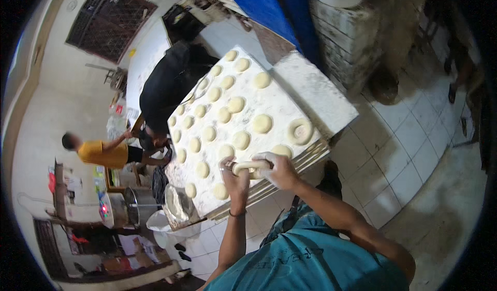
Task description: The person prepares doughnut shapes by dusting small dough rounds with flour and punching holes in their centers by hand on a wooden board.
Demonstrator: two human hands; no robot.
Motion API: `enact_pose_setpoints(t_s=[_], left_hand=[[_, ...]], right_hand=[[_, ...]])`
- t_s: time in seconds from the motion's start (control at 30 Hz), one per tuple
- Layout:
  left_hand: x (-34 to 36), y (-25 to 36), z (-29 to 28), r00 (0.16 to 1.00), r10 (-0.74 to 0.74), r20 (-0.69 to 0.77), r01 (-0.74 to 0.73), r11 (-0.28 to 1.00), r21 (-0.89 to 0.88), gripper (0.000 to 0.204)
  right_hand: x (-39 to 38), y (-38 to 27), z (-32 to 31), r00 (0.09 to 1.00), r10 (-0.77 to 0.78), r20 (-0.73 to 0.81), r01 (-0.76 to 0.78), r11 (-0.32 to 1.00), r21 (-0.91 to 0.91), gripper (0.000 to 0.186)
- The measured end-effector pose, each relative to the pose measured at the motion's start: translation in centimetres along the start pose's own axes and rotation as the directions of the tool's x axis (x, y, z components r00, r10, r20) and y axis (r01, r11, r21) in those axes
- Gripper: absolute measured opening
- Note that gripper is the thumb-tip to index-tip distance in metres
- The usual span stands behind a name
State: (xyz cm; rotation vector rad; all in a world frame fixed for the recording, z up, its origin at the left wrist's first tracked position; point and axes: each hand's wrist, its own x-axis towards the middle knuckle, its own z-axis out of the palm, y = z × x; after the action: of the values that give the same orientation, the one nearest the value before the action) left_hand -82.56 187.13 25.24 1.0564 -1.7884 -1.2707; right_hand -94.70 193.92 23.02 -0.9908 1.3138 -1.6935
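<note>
Both my hands grip one pale dough ring (251,167) above the near edge of a floured board (284,111). My left hand (235,181) has its fingers round the ring's left side, and my right hand (277,169) holds its right side. Rows of several round dough pieces (262,123) lie on the board under and beyond my hands. A shaped ring (300,131) rests at the board's right corner. Another dough piece just behind my hands is partly hidden by them.
A metal bowl (177,202) is at the board's lower left, a white-dusted platform (326,102) behind its right side. A person in yellow (106,154) and a dark-clothed figure (165,84) are beyond. A mixer (114,211) stands left; blue sheeting (269,6) rises behind.
</note>
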Motion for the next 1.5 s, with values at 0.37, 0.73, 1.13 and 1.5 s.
enact_pose_setpoints(t_s=[0.37,0.73,1.13,1.5], left_hand=[[-13.1,-2.7,-18.0,0.952,-0.048,0.301,0.304,0.060,-0.951,0.056],[-20.1,-3.9,-20.7,0.816,0.044,0.576,0.578,-0.047,-0.815,0.065],[-11.2,-1.2,-16.7,0.718,-0.182,0.672,0.696,0.162,-0.700,0.054],[0.7,-2.2,-1.6,0.473,-0.028,0.881,0.860,-0.201,-0.468,0.049]], right_hand=[[-8.2,-0.6,16.5,0.856,0.190,0.482,-0.517,0.262,0.815,0.037],[-10.4,-3.3,18.1,0.748,0.138,0.649,-0.660,0.261,0.705,0.044],[-11.2,-2.3,13.6,0.752,0.323,0.575,-0.657,0.432,0.618,0.047],[-1.6,-1.5,0.0,0.940,0.301,0.162,-0.302,0.506,0.808,0.011]])
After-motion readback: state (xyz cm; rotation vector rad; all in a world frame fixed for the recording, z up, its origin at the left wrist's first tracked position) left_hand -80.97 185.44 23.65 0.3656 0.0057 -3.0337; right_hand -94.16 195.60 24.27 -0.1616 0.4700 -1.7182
